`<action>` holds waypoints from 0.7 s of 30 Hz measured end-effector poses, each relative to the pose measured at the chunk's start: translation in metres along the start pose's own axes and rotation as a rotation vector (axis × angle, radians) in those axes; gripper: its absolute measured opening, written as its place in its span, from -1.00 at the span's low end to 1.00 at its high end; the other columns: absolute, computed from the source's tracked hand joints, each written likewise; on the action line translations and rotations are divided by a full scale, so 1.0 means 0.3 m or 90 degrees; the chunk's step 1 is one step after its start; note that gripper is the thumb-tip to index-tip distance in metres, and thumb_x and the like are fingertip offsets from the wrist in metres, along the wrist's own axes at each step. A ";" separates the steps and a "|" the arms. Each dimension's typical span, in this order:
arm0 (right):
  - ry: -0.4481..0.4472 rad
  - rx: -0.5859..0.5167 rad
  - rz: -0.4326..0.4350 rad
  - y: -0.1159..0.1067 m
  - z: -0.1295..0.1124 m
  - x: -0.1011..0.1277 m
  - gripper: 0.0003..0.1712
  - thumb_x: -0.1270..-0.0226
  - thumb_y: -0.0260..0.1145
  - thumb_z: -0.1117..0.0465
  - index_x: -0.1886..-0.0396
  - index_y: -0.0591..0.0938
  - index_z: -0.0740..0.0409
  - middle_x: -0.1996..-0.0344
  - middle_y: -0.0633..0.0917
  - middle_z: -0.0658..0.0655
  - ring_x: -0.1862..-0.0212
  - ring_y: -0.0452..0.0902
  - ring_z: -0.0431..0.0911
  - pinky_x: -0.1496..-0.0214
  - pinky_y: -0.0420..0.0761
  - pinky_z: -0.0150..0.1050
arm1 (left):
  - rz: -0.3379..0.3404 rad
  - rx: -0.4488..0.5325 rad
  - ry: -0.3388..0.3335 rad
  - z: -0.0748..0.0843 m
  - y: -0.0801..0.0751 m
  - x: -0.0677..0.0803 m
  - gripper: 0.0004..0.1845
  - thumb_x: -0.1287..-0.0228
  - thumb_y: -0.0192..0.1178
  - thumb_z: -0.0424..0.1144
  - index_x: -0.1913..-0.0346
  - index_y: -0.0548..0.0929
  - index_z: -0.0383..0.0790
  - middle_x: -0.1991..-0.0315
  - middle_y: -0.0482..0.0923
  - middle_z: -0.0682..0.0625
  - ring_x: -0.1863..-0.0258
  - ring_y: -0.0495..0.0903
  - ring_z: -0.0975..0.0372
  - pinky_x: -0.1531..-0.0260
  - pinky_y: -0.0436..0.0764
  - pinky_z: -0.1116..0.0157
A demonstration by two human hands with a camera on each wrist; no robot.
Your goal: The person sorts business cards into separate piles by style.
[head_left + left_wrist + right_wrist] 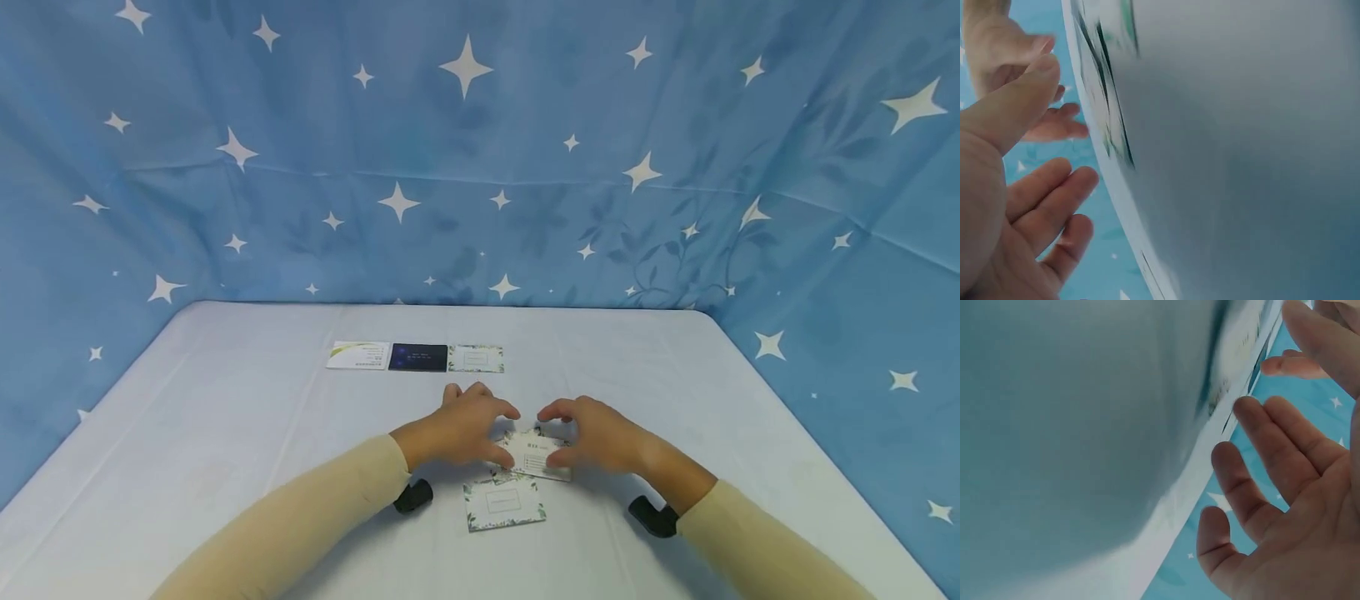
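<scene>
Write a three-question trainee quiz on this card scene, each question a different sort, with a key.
1. True or false: three cards lie in a row at the far side of the table.
2. Which card in that row is dark? A) left B) middle C) right
3. Fill in: the left hand and right hand both touch a small ____ of cards.

Key: 1 true; 2 B, the dark card; 3 stack. A single leaf-edged card lies nearer the person.

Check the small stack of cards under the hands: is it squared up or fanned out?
Fanned out. The card stack shows offset edges, its top card skewed, between the left hand and right hand, whose fingertips touch it.
</scene>
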State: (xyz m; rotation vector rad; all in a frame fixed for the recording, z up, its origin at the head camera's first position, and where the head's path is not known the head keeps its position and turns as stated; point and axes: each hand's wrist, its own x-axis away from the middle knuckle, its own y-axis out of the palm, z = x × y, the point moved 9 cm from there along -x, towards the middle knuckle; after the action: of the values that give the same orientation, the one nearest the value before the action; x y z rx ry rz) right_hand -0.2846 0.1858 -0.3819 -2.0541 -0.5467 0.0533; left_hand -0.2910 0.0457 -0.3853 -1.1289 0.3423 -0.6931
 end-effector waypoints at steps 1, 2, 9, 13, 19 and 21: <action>0.004 0.007 -0.002 0.008 0.004 0.016 -0.29 0.04 0.66 0.00 -0.15 0.64 0.02 -0.03 0.64 0.02 -0.11 0.48 0.03 -0.17 0.45 0.07 | -0.005 -0.005 0.003 0.010 0.006 0.006 -0.31 -0.06 0.49 0.17 -0.27 0.62 0.03 -0.02 0.58 0.24 -0.07 0.34 0.27 0.05 0.13 0.09; 0.007 0.019 -0.003 0.015 0.007 0.030 -0.28 0.08 0.67 -0.03 -0.14 0.65 0.00 -0.02 0.64 0.03 -0.09 0.48 0.02 -0.17 0.45 0.07 | -0.009 -0.009 0.006 0.019 0.012 0.011 -0.30 -0.05 0.50 0.17 -0.26 0.62 0.02 -0.01 0.58 0.25 -0.05 0.34 0.28 0.07 0.13 0.10; -0.039 0.101 0.031 0.029 -0.005 0.079 -0.30 0.08 0.66 -0.08 -0.11 0.66 -0.03 0.03 0.63 0.04 -0.03 0.46 0.02 -0.06 0.41 0.06 | -0.013 -0.048 0.020 0.051 0.031 0.025 -0.36 -0.07 0.51 0.11 -0.23 0.64 0.01 -0.02 0.61 0.29 -0.04 0.35 0.29 0.11 0.12 0.12; -0.048 0.091 0.039 0.031 -0.009 0.085 -0.37 0.03 0.64 -0.06 -0.08 0.66 -0.04 0.02 0.63 0.02 -0.03 0.44 0.00 -0.06 0.40 0.04 | -0.005 -0.036 0.016 0.052 0.032 0.028 -0.39 -0.09 0.51 0.05 -0.22 0.64 0.00 -0.05 0.61 0.27 -0.07 0.35 0.27 0.09 0.13 0.11; -0.029 0.080 0.048 0.026 -0.002 0.094 -0.31 0.07 0.66 -0.08 -0.10 0.65 -0.02 0.02 0.63 0.01 -0.04 0.44 0.01 -0.08 0.38 0.07 | -0.005 -0.016 0.002 0.051 0.028 0.030 -0.37 -0.03 0.55 0.04 -0.20 0.63 -0.01 -0.05 0.60 0.25 -0.01 0.35 0.29 0.10 0.15 0.14; -0.029 0.079 0.048 0.026 0.000 0.091 -0.31 0.07 0.66 -0.06 -0.10 0.64 -0.01 0.02 0.63 -0.02 -0.04 0.44 0.00 -0.10 0.37 0.08 | -0.007 -0.010 -0.003 0.049 0.025 0.031 -0.35 -0.01 0.57 0.03 -0.20 0.63 -0.01 -0.05 0.60 0.24 0.01 0.35 0.29 0.11 0.16 0.15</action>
State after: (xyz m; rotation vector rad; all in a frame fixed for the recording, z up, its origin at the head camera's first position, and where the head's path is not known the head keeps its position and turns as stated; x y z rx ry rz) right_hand -0.2572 0.1935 -0.3834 -1.9555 -0.4827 0.1747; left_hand -0.2730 0.0519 -0.3854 -1.1475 0.3386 -0.6983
